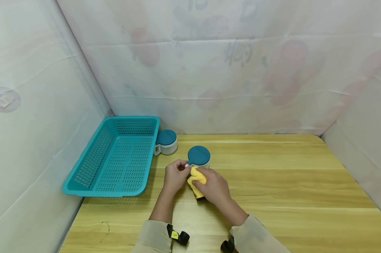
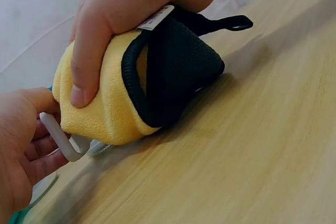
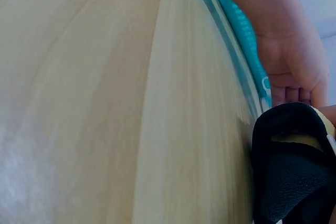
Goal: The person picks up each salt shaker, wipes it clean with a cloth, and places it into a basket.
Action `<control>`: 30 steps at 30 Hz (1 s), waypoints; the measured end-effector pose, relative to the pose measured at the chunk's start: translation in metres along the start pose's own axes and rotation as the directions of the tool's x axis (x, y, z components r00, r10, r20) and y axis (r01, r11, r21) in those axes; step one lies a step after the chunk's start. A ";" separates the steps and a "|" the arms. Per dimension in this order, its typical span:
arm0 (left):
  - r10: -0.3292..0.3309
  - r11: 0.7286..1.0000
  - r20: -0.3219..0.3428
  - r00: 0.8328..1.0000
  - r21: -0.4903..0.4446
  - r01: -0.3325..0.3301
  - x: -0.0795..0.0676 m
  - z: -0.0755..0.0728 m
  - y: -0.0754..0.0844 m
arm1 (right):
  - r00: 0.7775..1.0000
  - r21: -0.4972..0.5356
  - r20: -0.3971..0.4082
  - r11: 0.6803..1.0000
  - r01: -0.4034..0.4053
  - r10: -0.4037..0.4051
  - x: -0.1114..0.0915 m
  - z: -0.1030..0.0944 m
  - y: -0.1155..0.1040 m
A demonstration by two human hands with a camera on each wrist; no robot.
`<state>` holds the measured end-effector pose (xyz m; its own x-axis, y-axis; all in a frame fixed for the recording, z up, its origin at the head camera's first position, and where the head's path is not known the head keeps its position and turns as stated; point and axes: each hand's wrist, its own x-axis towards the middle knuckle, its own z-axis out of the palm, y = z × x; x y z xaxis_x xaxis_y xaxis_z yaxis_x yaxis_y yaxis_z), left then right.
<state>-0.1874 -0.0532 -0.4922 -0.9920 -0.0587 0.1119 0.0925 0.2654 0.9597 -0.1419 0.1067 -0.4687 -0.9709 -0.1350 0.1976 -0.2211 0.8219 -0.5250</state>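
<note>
Wooden bench (image 1: 288, 182): left hand (image 1: 173, 178) grips near jar (image 1: 198, 155) by handle (image 2: 57, 136), right hand (image 1: 215, 187) clutches yellow cloth (image 1: 199, 176); uneven pressing could tip jar.

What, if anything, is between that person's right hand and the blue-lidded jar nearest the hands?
A yellow cloth: the right hand grips it at the near side of the jar. Nothing visible stands between the left hand and the jar's handle.
</note>
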 end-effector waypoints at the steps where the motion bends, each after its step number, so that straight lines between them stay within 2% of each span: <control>1: 0.000 1.000 0.000 1.000 0.001 0.000 0.000 0.000 0.000 | 1.000 0.002 -0.001 1.000 -0.005 0.005 0.000 0.000 0.000; 13: 0.016 0.999 0.005 1.000 0.032 -0.016 0.000 0.000 -0.001 | 0.999 0.038 -0.002 0.998 -0.041 0.041 -0.002 -0.001 0.001; 30: 0.028 1.000 0.040 0.999 0.002 -0.028 -0.001 0.000 0.001 | 0.997 0.090 0.013 0.993 -0.070 0.069 -0.002 -0.007 0.009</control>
<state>-0.1858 -0.0531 -0.4913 -0.9917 -0.0123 0.1281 0.1201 0.2692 0.9556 -0.1413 0.1177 -0.4682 -0.9851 -0.0849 0.1496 -0.1596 0.7762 -0.6099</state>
